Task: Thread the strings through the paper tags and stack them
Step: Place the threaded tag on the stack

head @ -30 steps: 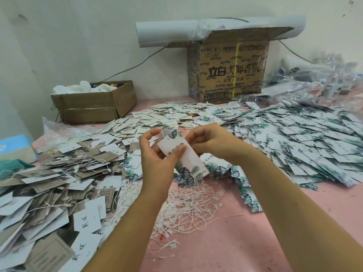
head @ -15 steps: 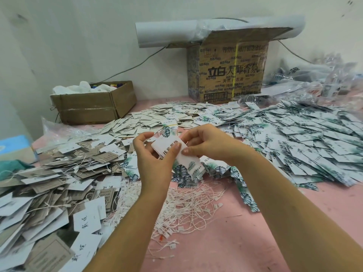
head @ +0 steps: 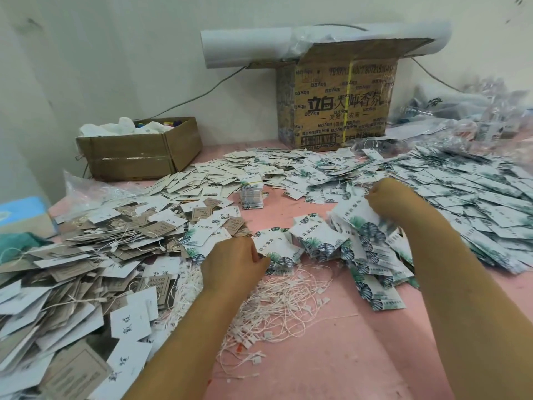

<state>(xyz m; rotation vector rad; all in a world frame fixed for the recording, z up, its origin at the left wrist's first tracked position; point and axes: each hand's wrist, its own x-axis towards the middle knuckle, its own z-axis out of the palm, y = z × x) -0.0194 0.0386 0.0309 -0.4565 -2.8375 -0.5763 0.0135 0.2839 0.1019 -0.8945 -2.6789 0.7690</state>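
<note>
Left grip (head: 233, 262), fingers curled, presses a leaf-printed tag (head: 274, 249) at six o'clock of the banded stack (head: 251, 194); we cannot tell whether it pinches. Right grip (head: 386, 194) closes on tags (head: 357, 215) at three o'clock. Strings (head: 277, 307) lie on the pink desk (head: 360, 356).

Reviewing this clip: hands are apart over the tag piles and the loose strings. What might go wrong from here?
1. The white strings lie in a tangled heap below the left hand; pulling one may drag out several.
2. The right hand reaches into loose leaf-print tags that overlap; it may lift more than one.
3. Brown tags with strings border the leaf-print ones, so the kinds could get mixed.
</note>
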